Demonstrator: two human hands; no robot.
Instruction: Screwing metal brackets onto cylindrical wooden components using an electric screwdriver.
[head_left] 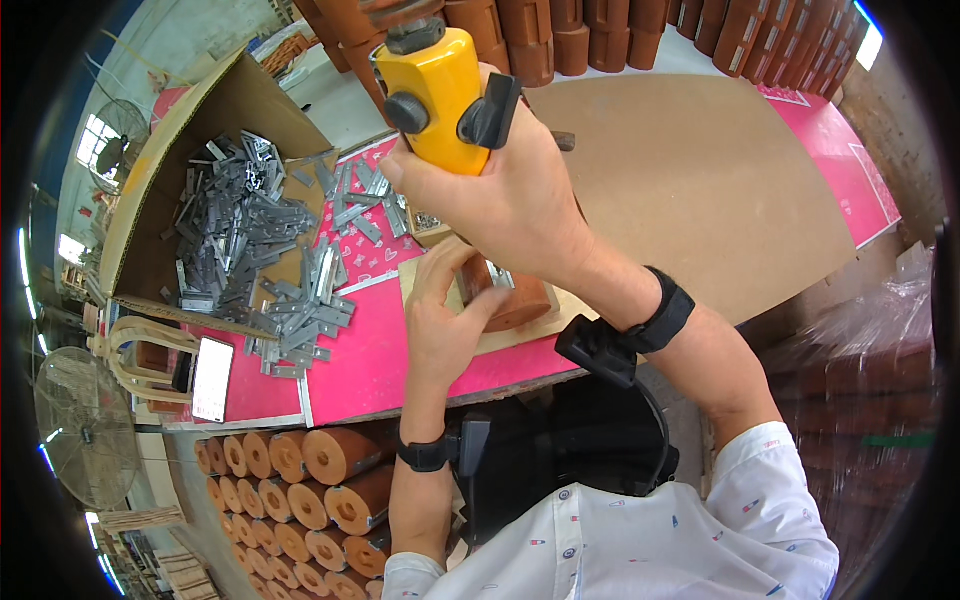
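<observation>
My right hand (525, 205) is raised over the table, its fingers wrapped round a yellow power tool (447, 95) with black knobs and a dark fitting at its top. The tool's working end is hidden. Below it, my left hand (438, 315) curls its thumb and fingers about a reddish-brown cylinder (524, 303) lying on a light board (415, 278). A small metal plate (497, 275) shows on the cylinder by my left fingertips. Partly behind the right hand, a small wooden tray (430, 236) holds tiny metal pieces that look like screws.
At left, a tipped cardboard box (150, 230) spills metal plates (240, 215) onto the pink table cover (370, 340). A phone (212, 378) leans by the table edge. Brown cylinders (525, 40) stand along the back; more cylinders (340, 455) are stacked below. Brown sheet (690, 180) covers the right side.
</observation>
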